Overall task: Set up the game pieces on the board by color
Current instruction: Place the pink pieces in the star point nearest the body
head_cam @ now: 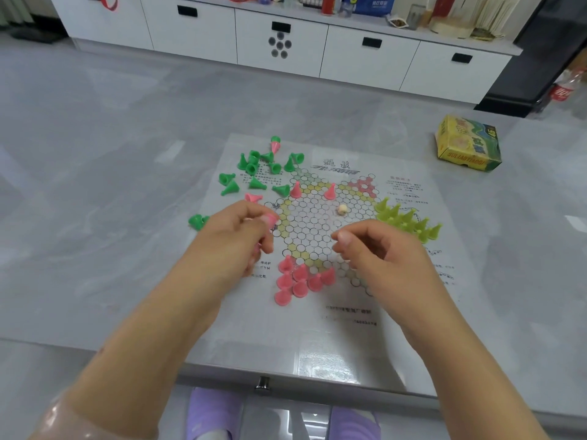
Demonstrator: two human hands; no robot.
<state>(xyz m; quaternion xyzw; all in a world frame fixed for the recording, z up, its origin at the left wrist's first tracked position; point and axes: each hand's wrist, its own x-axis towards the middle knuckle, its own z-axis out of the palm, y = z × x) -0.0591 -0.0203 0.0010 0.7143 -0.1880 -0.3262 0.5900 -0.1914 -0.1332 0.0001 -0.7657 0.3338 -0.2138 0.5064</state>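
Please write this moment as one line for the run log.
left hand: holds pink pieces | right hand: curled, empty | pink group: near corner, standing | green pieces: scattered off grid | board: setup unfinished

A yellow-and-green cardboard box (pixel 468 143) lies on the grey table (pixel 95 192); beyond the table, white drawer cabinets (pixel 286 42).
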